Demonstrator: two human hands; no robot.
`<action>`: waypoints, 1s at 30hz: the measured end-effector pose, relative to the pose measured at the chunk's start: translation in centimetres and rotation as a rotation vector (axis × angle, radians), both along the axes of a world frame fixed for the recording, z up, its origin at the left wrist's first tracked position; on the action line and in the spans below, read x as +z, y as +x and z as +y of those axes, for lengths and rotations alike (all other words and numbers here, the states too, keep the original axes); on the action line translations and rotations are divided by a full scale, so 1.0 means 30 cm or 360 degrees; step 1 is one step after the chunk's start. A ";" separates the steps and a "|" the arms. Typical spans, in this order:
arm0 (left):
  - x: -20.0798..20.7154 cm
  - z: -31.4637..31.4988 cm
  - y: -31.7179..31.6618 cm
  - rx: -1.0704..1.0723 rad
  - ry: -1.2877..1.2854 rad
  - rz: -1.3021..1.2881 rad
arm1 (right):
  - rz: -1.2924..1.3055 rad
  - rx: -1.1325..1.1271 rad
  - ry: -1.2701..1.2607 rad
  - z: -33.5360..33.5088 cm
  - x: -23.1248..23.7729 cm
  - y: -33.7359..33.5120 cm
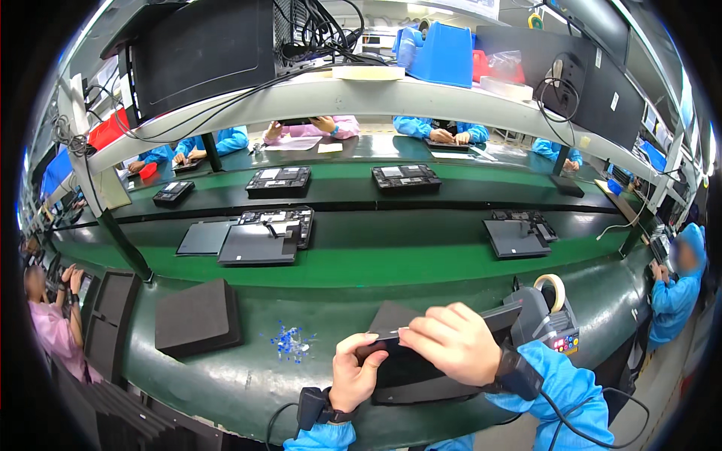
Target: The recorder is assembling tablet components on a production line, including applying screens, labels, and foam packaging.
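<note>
My left hand [355, 373] grips the left corner of a flat black device [412, 363], thumb and fingers closed on its edge. Its far right edge rises tilted behind my other hand. At the device's upper left edge my right hand [457, 346] is closed in a pinch. A thin pale sliver shows by those fingertips, too small to name, and the palm hides much of the device. Beneath it lies a dark foam pad [391, 316]. Left of my hands, small blue and clear scraps [292, 342] are scattered on the green bench [259, 376].
A black foam block [197, 316] sits at left. At right stands a grey tape dispenser [538, 316] with a tape roll [553, 289]. Opened devices [259, 244] rest on the green belt [391, 255]. Overhead runs a shelf [323, 94]; cables trail from both wrists. Co-workers sit around.
</note>
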State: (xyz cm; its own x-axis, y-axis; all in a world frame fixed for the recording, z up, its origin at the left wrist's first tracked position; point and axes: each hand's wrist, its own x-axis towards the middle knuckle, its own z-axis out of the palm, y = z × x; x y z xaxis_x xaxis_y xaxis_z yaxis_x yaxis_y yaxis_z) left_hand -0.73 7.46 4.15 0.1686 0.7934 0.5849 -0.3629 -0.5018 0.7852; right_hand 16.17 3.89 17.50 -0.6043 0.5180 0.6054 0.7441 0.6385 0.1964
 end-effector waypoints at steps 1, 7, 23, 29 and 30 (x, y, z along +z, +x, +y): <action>-0.003 0.002 0.002 -0.0004 0.0000 0.0004 | 0.0096 -0.0044 -0.0072 0.014 -0.016 0.005; -0.003 0.008 0.013 -0.0080 0.0030 -0.0159 | 0.0085 -0.0251 -0.0744 0.013 0.020 0.041; 0.120 -0.025 0.014 0.0435 -0.0574 -0.0489 | 0.3173 0.0218 -0.1451 -0.235 -0.407 -0.104; 0.108 -0.119 0.060 0.0180 -0.0991 -0.0753 | 0.3543 0.0227 -0.0647 -0.170 -0.395 -0.123; 0.106 -0.136 0.068 0.0184 -0.1000 -0.0743 | 0.3571 0.0003 -0.0644 -0.177 -0.403 -0.111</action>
State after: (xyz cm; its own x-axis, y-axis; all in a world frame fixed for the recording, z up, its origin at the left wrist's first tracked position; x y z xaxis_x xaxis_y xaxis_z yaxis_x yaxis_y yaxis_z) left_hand 1.30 3.38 7.34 -0.0873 0.9961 0.0117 -0.6973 -0.0695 0.7134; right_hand 12.83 -1.44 5.40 0.6643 0.7474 -0.0120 -0.4839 0.4177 -0.7690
